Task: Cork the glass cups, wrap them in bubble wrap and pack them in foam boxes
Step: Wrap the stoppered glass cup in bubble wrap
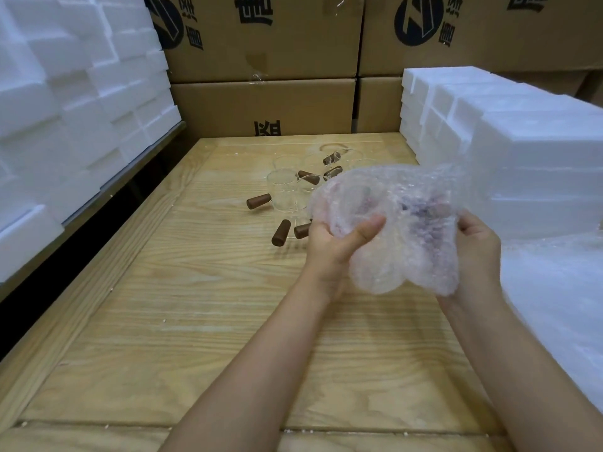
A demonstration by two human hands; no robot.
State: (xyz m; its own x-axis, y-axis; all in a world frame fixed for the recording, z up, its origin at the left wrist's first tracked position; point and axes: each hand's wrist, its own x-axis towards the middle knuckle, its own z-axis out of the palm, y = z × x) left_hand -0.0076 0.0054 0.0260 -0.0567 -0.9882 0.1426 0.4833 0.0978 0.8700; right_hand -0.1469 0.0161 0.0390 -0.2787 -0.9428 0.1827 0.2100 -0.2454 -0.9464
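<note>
Bubble wrap (pixel 391 223) hangs bunched; left hand (pixel 332 243) grips its left side, right hand (pixel 476 243) its right edge. Cups (pixel 284 187) and corks (pixel 281 232) lie just beyond it.

— What colour are the corks (pixel 258 201)?
— Dark brown. The cups (pixel 282 186) are clear, the wrap (pixel 394 230) milky and dotted with bubbles.
— And the foam (pixel 65 93)?
— Plain white. The table (pixel 195 288) is pale yellow, wood-grained; the cartons (pixel 228 102) tan, printed black.

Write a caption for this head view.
Left hand and right hand hold bubble wrap over a table, glass cups and corks behind, foam boxes alongside.
</note>
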